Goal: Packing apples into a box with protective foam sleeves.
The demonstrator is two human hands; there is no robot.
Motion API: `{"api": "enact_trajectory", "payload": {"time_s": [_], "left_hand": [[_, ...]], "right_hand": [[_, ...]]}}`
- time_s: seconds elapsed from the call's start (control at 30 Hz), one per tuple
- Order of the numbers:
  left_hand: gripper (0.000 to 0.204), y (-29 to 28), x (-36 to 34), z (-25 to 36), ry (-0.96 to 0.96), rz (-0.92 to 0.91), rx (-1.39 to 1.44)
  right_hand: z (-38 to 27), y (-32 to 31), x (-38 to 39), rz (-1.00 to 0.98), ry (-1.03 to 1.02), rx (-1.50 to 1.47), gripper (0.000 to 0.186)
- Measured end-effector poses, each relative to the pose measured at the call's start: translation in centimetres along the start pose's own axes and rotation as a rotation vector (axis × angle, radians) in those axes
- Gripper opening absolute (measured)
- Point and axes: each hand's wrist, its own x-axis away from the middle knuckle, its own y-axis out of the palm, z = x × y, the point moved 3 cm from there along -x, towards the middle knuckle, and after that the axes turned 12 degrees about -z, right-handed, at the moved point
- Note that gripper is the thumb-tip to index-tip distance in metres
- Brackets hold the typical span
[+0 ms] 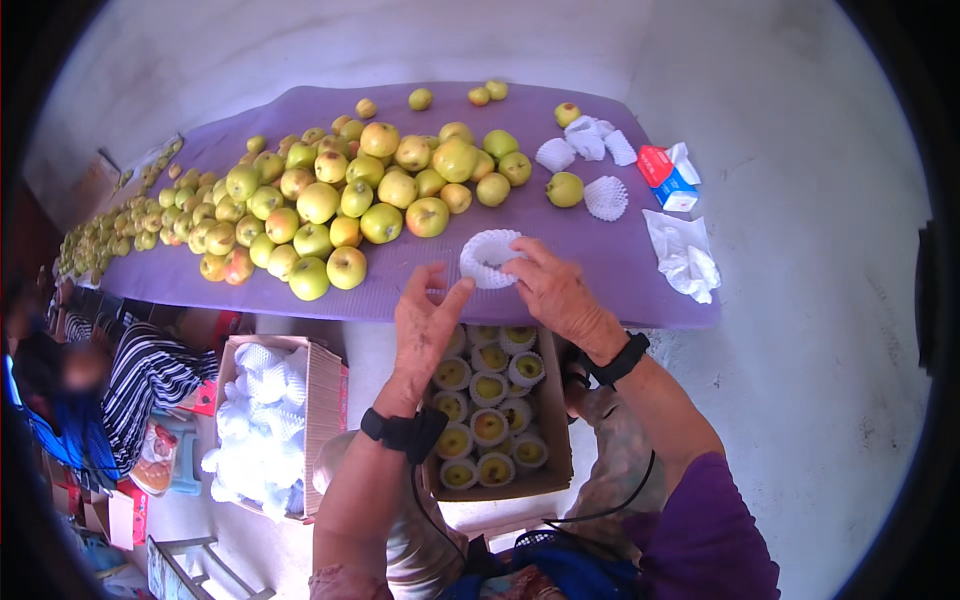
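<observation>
Over the near edge of the purple-covered table, a white foam fruit net (486, 275) forms an open ring; no apple shows inside it. My right hand (562, 300) pinches the net's right rim between thumb and fingers. Close by its lower left side is my left hand (430, 318), fingers apart and the thumb tip next to the net. Just beyond lie the nearest loose yellow-green apples (427, 217). Below my hands stands a cardboard box (553, 440) with rows of apples in foam nets (489, 427).
A long apple pile (318, 202) covers the table's left part. At right lie loose foam nets (606, 198), a red-and-blue carton (668, 180) and crumpled white plastic (684, 255). A box of foam nets (262, 420) stands lower left, near a person in striped clothing (155, 390).
</observation>
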Motion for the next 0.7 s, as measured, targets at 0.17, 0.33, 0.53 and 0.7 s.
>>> {"api": "enact_trajectory", "payload": {"time_s": [0.17, 0.33, 0.53, 0.7], "left_hand": [[0.046, -0.9, -0.7, -0.8, -0.072, 0.048, -0.024], [0.039, -1.2, -1.5, -2.2, -0.068, 0.026, -0.056], [0.038, 0.2, -1.0, -1.1, -0.102, -0.044, -0.344], [0.041, -0.2, -1.0, 1.6, 0.095, 0.202, -0.714]], "right_hand": [[-3.0, 0.3, -1.3, 0.013, -0.216, -0.051, 0.015], [-2.5, 0.9, -2.9, 0.037, -0.199, -0.213, 0.015], [-2.7, 2.3, -4.0, 0.131, -0.057, -0.354, 0.015], [-4.3, 2.9, -3.4, 0.09, -0.113, -0.365, 0.021]]}}
